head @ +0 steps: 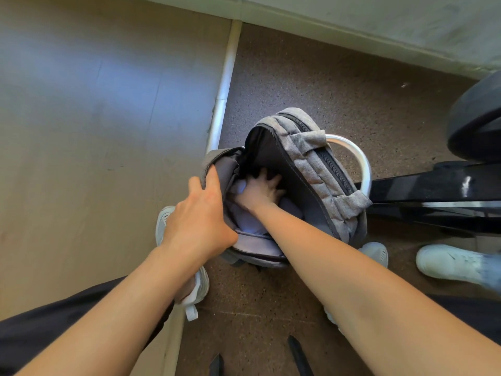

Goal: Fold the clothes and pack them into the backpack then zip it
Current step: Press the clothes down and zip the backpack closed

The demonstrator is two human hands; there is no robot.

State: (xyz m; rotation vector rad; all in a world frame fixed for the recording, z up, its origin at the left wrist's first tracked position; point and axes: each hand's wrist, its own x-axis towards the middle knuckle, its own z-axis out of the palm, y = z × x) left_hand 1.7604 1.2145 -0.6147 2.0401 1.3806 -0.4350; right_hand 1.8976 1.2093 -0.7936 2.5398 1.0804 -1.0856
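- Packing was the step in hand: the grey backpack (314, 169) stood open on the speckled floor (325, 85) at the centre of the frame, and pale lilac clothes (248, 219) already lay inside its main compartment.
- The left hand (202, 213), at centre left, gripped the near-left flap of the opening; the thumb lay over the outer fabric by the zipper edge, while the other fingers curled out of sight, so how tightly they closed could not be told.
- The right hand (261, 189) was plunged into the compartment, palm down, its fingers (273, 180) spread wide and pressed flat on the clothes rather than pinching them.
- The clothes sat directly under that palm and showed below and to the left of the wrist; they touched the hand and reached toward the near wall of the bag.
- To do this well, I judged, the left hand should hold the flap out so the mouth stays wide, while the right presses evenly downward and into the far dark corner, so the folds stay flat rather than bunching.
- Cloth should be kept clear of the zipper track along the rim, since the bag had not yet been zipped and caught fabric would probably jam the slider.
- A white curved bar (360, 158) stood just behind the bag, at centre right.
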